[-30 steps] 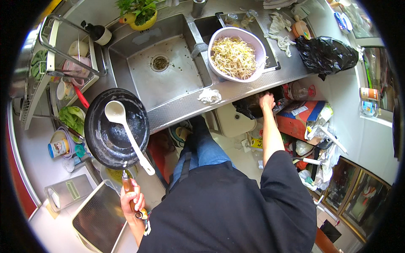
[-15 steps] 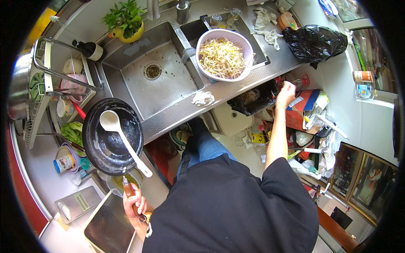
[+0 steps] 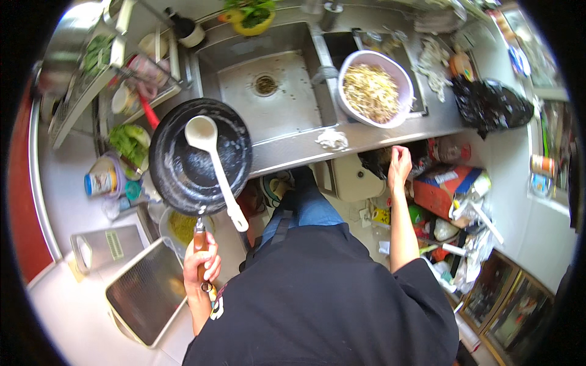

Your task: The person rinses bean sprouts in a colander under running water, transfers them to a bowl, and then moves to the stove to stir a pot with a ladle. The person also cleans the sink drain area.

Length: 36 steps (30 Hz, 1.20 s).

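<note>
My left hand is closed around the wooden handle of a black wok, which is tilted so its inside shows. A white ladle lies across the wok, its bowl inside and its handle end past the rim. My right hand is held out beside the counter edge, fingers loosely apart with nothing visible in them. Just behind it is a bin lined with a black bag, partly hidden. A pale basin of bean sprouts stands over the small sink, beyond my right hand.
The large steel sink lies ahead, with a crumpled white tissue on its front ledge. A dish rack stands at left, near lettuce. A black plastic bag sits at right. Boxes and bags crowd the floor below.
The view has shifted, and most things appear displaced within it. My left hand still grips the wok with the ladle in it. My right hand's fingers look looser than before.
</note>
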Available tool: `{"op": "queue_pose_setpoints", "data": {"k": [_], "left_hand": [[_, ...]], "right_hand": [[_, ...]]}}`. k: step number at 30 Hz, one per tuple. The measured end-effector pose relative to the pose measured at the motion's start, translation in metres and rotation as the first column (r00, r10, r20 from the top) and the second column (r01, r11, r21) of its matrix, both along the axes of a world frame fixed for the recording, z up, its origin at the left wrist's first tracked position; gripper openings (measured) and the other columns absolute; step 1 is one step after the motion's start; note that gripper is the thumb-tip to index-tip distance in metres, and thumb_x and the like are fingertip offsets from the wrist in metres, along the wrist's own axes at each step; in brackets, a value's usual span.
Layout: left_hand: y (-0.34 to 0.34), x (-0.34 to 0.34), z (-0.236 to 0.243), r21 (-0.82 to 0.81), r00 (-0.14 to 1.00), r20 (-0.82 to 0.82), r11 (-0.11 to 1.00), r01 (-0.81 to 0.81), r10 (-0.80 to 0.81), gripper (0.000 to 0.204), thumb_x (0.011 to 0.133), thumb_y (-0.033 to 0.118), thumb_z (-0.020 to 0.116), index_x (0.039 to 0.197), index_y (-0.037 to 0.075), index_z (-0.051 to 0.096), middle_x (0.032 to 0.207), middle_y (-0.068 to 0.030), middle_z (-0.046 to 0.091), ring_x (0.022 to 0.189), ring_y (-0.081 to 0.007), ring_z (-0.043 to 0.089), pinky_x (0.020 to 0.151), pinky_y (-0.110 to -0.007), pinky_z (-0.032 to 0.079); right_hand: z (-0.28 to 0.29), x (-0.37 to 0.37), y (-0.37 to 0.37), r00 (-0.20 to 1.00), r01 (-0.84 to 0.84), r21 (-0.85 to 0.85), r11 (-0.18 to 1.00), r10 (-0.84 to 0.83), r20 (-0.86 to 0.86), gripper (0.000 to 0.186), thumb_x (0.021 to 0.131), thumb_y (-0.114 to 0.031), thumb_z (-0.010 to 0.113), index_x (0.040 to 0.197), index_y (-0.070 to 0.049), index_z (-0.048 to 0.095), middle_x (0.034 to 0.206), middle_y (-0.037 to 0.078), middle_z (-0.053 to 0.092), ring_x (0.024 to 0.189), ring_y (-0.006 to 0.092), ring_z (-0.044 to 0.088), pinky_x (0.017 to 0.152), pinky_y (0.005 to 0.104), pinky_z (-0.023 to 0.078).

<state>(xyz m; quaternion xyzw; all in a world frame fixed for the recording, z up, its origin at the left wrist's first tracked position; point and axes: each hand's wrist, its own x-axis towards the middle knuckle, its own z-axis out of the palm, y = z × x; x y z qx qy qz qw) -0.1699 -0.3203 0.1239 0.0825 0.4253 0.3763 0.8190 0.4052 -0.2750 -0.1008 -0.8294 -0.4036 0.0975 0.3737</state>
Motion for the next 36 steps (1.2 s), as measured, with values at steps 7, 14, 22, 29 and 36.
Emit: {"op": "queue_pose_setpoints", "data": {"k": [7, 14, 22, 29, 36], "left_hand": [[-0.002, 0.000, -0.007, 0.017, 0.999, 0.031, 0.999, -0.039, 0.038, 0.030, 0.085, 0.007, 0.062, 0.110, -0.002, 0.048, 0.058, -0.0049, 0.042, 0.033, -0.0128, 0.039, 0.028, -0.029, 0.033], [0.001, 0.008, -0.002, -0.042, 0.995, 0.060, 0.996, -0.083, 0.086, 0.030, 0.084, 0.006, 0.064, 0.108, -0.001, 0.048, 0.060, -0.0058, 0.043, 0.035, -0.0138, 0.041, 0.031, -0.029, 0.035], [0.026, 0.012, -0.002, -0.106, 0.992, 0.046, 0.988, -0.109, 0.114, 0.031, 0.083, 0.005, 0.067, 0.108, -0.001, 0.050, 0.062, -0.0069, 0.047, 0.036, -0.0155, 0.043, 0.035, -0.029, 0.035], [0.032, 0.012, -0.005, -0.251, 0.989, -0.002, 0.957, -0.147, 0.151, 0.033, 0.080, -0.004, 0.064, 0.110, -0.003, 0.051, 0.069, -0.0091, 0.052, 0.041, -0.0143, 0.047, 0.040, -0.029, 0.037], [0.033, 0.020, -0.005, -0.251, 0.989, -0.115, 0.961, -0.117, 0.090, 0.036, 0.076, 0.000, 0.070, 0.107, -0.003, 0.052, 0.071, -0.0086, 0.053, 0.043, -0.0133, 0.048, 0.043, -0.027, 0.040]], "right_hand": [[0.084, -0.172, 0.113, 0.687, -0.472, 0.086, 0.877, 0.428, -0.587, 0.017, 0.098, -0.018, 0.063, 0.102, -0.002, 0.068, 0.084, -0.001, 0.063, 0.079, 0.0054, 0.056, 0.073, 0.0223, 0.047], [0.085, -0.191, 0.344, 0.516, -0.470, 0.257, 0.844, 0.499, -0.697, 0.018, 0.098, -0.021, 0.055, 0.101, -0.006, 0.066, 0.079, -0.001, 0.060, 0.056, 0.0037, 0.044, 0.048, 0.0213, 0.036], [-0.149, -0.183, 0.364, 0.533, -0.614, -0.750, 0.248, 0.831, -0.162, 0.026, 0.083, -0.019, 0.064, 0.101, 0.000, 0.070, 0.101, 0.025, 0.069, 0.100, 0.0414, 0.067, 0.081, 0.0501, 0.055], [-0.244, -0.256, 0.356, 0.979, -0.165, -0.614, 0.771, 0.202, -0.009, 0.056, 0.084, -0.029, 0.069, 0.128, 0.001, 0.051, 0.122, 0.020, 0.060, 0.102, 0.0391, 0.065, 0.086, 0.0494, 0.055], [-0.199, -0.240, 0.417, 0.834, -0.316, -0.340, 0.886, 0.430, 0.346, 0.030, 0.089, -0.023, 0.059, 0.109, -0.001, 0.057, 0.114, 0.021, 0.059, 0.104, 0.0385, 0.058, 0.088, 0.0484, 0.050]]}}
